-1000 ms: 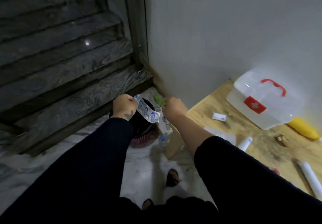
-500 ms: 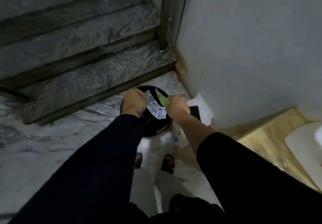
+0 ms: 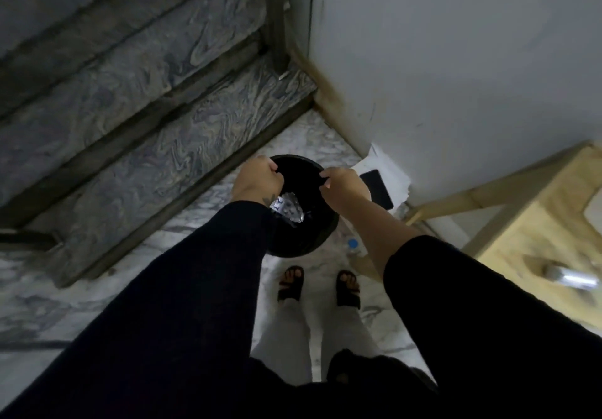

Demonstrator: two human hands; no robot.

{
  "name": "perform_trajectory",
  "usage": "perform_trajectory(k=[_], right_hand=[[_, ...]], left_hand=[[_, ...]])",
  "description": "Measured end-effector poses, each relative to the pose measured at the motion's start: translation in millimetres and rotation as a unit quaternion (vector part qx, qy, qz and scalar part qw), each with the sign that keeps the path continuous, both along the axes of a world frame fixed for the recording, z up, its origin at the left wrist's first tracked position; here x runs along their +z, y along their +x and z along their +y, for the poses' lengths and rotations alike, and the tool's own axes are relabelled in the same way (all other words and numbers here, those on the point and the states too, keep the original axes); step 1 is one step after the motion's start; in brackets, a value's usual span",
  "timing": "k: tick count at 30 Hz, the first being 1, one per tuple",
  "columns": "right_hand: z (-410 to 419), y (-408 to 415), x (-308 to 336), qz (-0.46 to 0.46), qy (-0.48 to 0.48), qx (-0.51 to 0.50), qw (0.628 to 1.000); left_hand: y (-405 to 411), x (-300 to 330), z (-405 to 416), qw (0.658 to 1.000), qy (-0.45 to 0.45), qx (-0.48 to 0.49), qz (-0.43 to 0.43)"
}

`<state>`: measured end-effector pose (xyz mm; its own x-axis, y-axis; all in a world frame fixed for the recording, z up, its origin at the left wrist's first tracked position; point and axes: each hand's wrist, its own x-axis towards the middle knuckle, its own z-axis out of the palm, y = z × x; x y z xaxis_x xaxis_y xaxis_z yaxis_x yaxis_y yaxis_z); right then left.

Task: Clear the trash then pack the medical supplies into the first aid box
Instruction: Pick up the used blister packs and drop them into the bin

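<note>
- The left hand point(image 3: 257, 179), curled shut with nothing visible in it, hung over the round black trash bin point(image 3: 325, 229).
- A crinkled silver blister strip point(image 3: 289, 212) lay inside the bin.
- The right hand point(image 3: 343, 187), also curled with nothing visible in it, hung above the bin's right rim.
- A pale wooden desk point(image 3: 534, 210) stood right of the bin.

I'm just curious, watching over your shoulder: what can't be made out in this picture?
Head view only:
- Bin: its depths are dark, and the left sleeve covers part of the silvery wrapper.
- Left hand and right hand: curled, palms hidden.
- Table: cut off by the right edge; the shiny thing on it is blurred.
</note>
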<state>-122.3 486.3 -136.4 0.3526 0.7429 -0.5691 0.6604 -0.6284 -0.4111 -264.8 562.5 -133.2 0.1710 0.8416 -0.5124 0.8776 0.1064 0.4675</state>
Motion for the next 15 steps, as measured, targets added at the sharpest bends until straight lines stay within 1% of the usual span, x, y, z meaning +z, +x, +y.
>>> perform_trajectory(k=[3, 6, 8, 11, 15], right_hand=[[-6.2, 16.7, 21.0, -0.024, 0.015, -0.023, 0.999], [-19.3, 41.2, 47.6, -0.071, 0.026, -0.035, 0.997], [-31.3, 59.8, 67.9, -0.105, 0.026, -0.037, 0.993], [-59.1, 88.2, 101.1, -0.149, 0.019, -0.045, 0.988], [-111.0, 122.6, 142.4, -0.219, 0.033, -0.093, 0.971]], left_hand=[[23.0, 23.3, 6.6, 0.995, 0.02, -0.097, -0.001], [56.2, 50.2, 9.7, 0.973, 0.028, -0.231, 0.01], [85.0, 68.4, 8.2, 0.94, 0.046, -0.338, 0.021], [131.7, 98.1, -3.7, 0.874, 0.09, -0.475, 0.041], [192.7, 139.6, -34.9, 0.788, 0.172, -0.589, 0.045]])
